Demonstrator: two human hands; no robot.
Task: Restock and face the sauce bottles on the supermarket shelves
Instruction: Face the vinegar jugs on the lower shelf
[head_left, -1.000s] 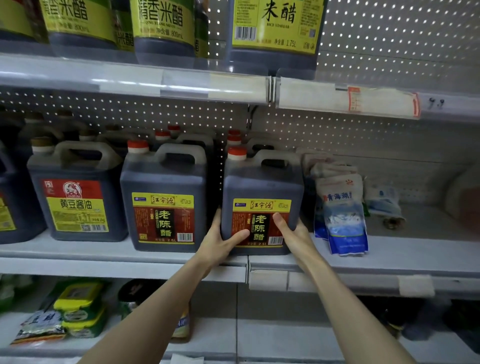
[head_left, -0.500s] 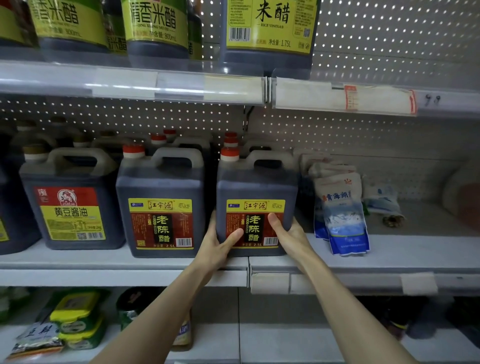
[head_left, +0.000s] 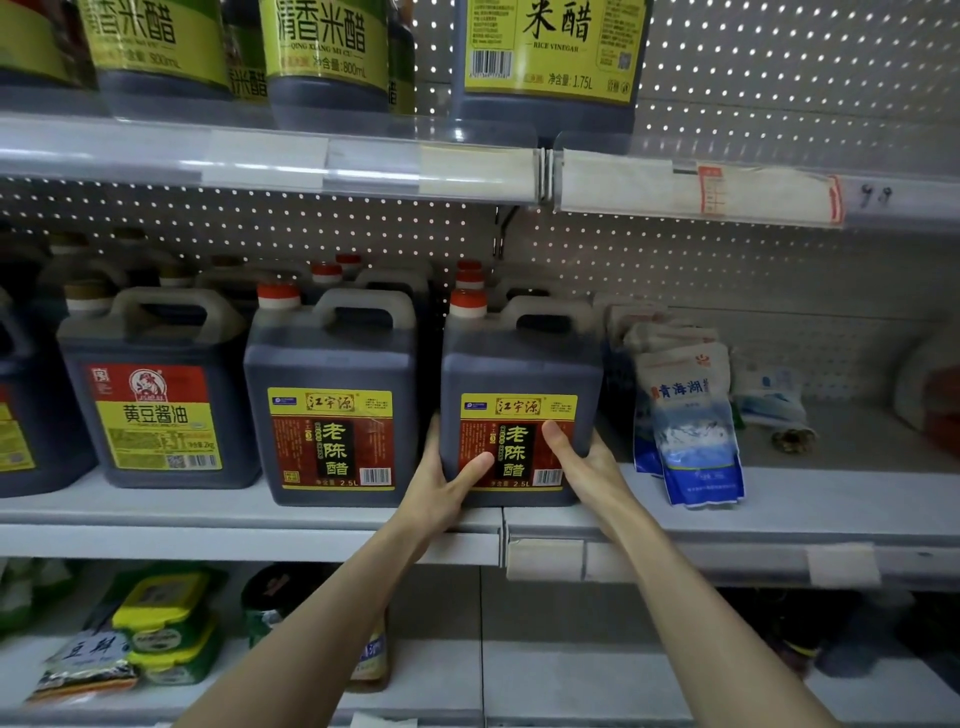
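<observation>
Two hands on one jug (head_left: 519, 374), centre frame, standing upright on the middle shelf (head_left: 208, 512). The left hand (head_left: 441, 488) grips its lower left corner: thumb on the label, fingers round the side. The right hand (head_left: 587, 467) grips the lower right corner the same way. The jug is full of dark liquid up to near the shoulder, with a red cap on and the label facing out.

Its twin (head_left: 332, 395) stands just left with the same dark fill and also faces out. The gap between them is narrow, and the left hand's fingers sit in it. A soy jug (head_left: 156, 395), further left, is dark and full too. More red-capped jugs are lined up behind.

The held jug's base sits at the shelf's front lip, straddling the seam between two shelf sections. Salt bags (head_left: 691, 426) lean just right of it, near the right hand. Bare shelf shows past the bags, right of frame. Headroom is clear between the handles and the upper shelf (head_left: 260, 161), which carries rice vinegar bottles (head_left: 545, 52) at top of frame. Green-yellow tubs (head_left: 161, 623) sit on the lower shelf, lower left.
</observation>
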